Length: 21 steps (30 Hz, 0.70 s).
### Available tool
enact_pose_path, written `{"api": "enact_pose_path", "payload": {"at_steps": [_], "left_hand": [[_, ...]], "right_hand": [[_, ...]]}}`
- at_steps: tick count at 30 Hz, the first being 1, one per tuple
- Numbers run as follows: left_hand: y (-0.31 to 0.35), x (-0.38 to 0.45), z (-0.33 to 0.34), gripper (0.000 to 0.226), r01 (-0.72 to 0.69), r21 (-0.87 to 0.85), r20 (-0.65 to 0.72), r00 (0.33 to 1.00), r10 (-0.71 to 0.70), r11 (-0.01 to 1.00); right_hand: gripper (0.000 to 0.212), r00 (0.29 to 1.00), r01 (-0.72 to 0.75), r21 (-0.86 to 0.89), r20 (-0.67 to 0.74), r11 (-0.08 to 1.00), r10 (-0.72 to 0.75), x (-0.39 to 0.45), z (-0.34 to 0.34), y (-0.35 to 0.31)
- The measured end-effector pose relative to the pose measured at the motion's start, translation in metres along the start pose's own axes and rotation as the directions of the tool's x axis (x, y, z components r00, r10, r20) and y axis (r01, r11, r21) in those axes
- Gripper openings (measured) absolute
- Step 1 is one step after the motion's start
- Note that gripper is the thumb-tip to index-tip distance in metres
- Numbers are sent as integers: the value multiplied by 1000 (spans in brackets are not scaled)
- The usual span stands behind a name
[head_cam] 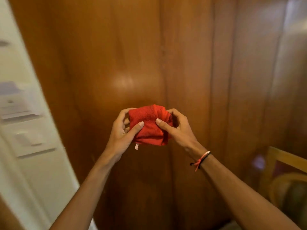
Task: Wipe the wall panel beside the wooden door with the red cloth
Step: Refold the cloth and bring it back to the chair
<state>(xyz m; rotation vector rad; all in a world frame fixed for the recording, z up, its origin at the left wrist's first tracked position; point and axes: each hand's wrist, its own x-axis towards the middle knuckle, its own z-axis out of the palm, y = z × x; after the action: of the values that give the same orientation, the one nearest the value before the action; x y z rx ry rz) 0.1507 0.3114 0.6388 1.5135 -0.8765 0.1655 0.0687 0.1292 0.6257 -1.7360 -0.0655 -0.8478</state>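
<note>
Both hands hold the red cloth (148,126) in the air in front of the wooden door (103,67), not yet against any surface. Left hand (123,131) grips the cloth's left side, thumb pressed on its front face; right hand (176,128) pinches the right side, thumb on the front and fingers curled behind. The cloth is bunched into a thick wad, with a small white tag (136,146) hanging from its lower left corner. Judgement: the step in hand is folding or gathering the cloth into a pad before wiping. To do it well, flatten the wad into an even pad with the tag tucked inward, then pass it to one hand with the palm spread behind it so pressure is even. Which surface is the wall panel I cannot tell for certain; the grooved wooden boards (222,80) right of the door are one candidate, the blurred white surface (25,113) left of the door the other. Room to move: the space in front of the door is open. A wooden chair (285,176) stands low and right of the door, near the right forearm, and could limit low strokes on that side. The vertical grooves right of the door suggest up-and-down strokes.
</note>
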Motion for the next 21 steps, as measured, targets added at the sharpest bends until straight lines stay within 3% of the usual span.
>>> {"api": "enact_pose_path", "payload": {"at_steps": [6,11,13,17,21], "left_hand": [[-59,-9,147,42,145,-41,189,973,-135,989],[-119,-43,250,45,340,51,343,877,-336,939],[-149,-67,291,49,461,112,413,784,-463,880],[-208,-131,351,50,676,204,473,565,-676,708],[-267,-202,396,56,832,313,433,304,-848,458]], "right_hand": [[36,959,-248,-301,-207,921,191,-47,-120,66],[72,814,-568,-341,-369,749,450,-104,-196,131],[75,720,-692,-325,-388,645,576,-130,-224,165],[42,466,-884,-209,-308,419,830,-191,-263,243],[42,283,-958,-120,-264,259,922,-265,-278,321]]}}
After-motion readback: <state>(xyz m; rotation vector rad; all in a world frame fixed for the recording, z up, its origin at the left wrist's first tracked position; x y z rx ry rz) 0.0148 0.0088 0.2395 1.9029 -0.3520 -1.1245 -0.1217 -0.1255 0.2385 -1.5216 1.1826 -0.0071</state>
